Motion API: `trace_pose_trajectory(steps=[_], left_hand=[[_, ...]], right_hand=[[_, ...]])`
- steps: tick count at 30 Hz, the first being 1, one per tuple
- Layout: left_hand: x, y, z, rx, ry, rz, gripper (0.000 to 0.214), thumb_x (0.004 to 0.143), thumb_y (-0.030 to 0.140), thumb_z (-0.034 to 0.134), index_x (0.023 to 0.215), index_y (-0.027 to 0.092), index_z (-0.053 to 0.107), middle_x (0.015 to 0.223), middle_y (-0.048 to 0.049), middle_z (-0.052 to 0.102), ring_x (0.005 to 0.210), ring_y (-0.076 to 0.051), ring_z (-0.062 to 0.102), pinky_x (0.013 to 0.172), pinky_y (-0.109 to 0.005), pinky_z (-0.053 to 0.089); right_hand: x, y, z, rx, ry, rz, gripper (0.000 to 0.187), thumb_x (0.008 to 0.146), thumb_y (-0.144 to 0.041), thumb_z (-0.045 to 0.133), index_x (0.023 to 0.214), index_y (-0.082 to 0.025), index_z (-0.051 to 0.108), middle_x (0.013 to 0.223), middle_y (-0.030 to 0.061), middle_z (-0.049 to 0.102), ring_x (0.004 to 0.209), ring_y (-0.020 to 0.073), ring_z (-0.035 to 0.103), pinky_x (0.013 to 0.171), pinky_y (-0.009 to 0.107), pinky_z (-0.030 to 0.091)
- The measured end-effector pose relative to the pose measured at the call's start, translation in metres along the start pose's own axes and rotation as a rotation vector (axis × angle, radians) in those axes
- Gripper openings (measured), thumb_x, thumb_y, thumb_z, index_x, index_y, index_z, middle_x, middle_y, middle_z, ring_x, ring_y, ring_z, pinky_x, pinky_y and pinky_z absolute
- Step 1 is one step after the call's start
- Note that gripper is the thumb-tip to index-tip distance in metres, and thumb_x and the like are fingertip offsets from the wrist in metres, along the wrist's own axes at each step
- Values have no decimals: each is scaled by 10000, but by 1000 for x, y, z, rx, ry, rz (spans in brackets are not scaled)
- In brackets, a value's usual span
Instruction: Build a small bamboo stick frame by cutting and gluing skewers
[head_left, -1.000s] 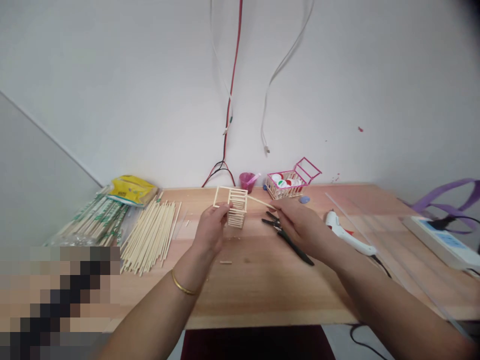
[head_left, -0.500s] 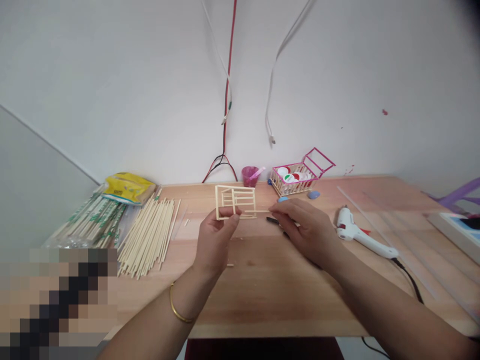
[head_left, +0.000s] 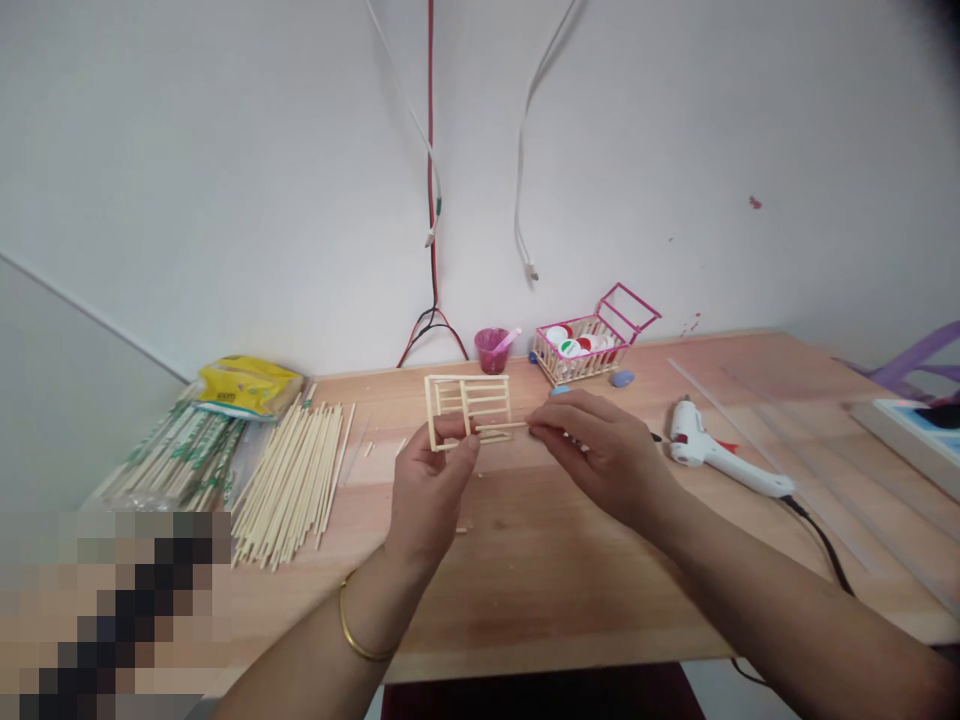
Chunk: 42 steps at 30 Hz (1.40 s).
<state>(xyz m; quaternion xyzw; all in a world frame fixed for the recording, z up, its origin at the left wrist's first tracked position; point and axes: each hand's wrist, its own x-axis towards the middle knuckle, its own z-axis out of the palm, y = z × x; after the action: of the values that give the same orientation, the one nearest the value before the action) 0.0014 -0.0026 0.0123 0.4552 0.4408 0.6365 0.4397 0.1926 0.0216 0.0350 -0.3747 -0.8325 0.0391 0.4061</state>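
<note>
My left hand (head_left: pixel 429 485) pinches the lower edge of a small box-shaped frame (head_left: pixel 466 393) made of pale wooden sticks, held above the table. Its front side has several crossbars. Between the fingertips of my right hand (head_left: pixel 600 450) is a short wooden stick (head_left: pixel 502 427), lying level. The stick's left end reaches the lower part of the frame, near my left thumb; whether it touches a bar I cannot tell. Part of the frame's bottom is hidden behind my left fingers.
A pile of loose sticks (head_left: pixel 292 485) lies at left, beside bagged sticks (head_left: pixel 169 450) and a yellow packet (head_left: pixel 250 387). At the back stand a pink cup (head_left: pixel 491 350) and a stick basket (head_left: pixel 581 362) with round lids. A white glue gun (head_left: pixel 727 462) rests at right with its cord.
My right hand has moved left, bringing the short stick's end up to the frame in my left hand. The camera view has shifted slightly.
</note>
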Motion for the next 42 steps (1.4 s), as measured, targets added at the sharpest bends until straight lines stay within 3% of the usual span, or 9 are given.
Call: trace_pose_trajectory(steps=[14, 22, 30, 42], left_hand=[[-1, -1, 1, 5, -19, 14, 105, 755, 278, 693, 826, 201, 686, 870, -40, 706, 860, -185, 620, 867, -320, 440], [-1, 1, 2, 39, 0, 49, 110, 756, 276, 694, 713, 191, 638, 896, -39, 697, 947, -204, 622, 885, -317, 427], [-1, 2, 3, -18, -29, -39, 114, 731, 291, 718, 779, 194, 682, 933, -46, 710, 892, -191, 630, 843, -308, 447], [0, -2, 3, -76, -21, -25, 95, 742, 275, 713, 797, 200, 696, 913, -44, 715, 902, -187, 632, 873, -322, 447]], right_hand=[[0, -4, 1, 44, -18, -6, 147, 923, -212, 495, 971, -194, 633, 915, 70, 662, 837, 169, 599, 762, 304, 467], [0, -8, 3, 71, -26, 11, 129, 913, -212, 497, 929, -188, 623, 883, 62, 659, 806, 158, 592, 742, 284, 456], [0, -3, 0, 46, -29, -4, 144, 913, -222, 499, 949, -193, 635, 882, 65, 662, 813, 165, 596, 751, 293, 455], [-1, -8, 0, 56, -43, 37, 132, 900, -209, 506, 925, -185, 633, 841, 56, 649, 753, 153, 582, 702, 274, 449]])
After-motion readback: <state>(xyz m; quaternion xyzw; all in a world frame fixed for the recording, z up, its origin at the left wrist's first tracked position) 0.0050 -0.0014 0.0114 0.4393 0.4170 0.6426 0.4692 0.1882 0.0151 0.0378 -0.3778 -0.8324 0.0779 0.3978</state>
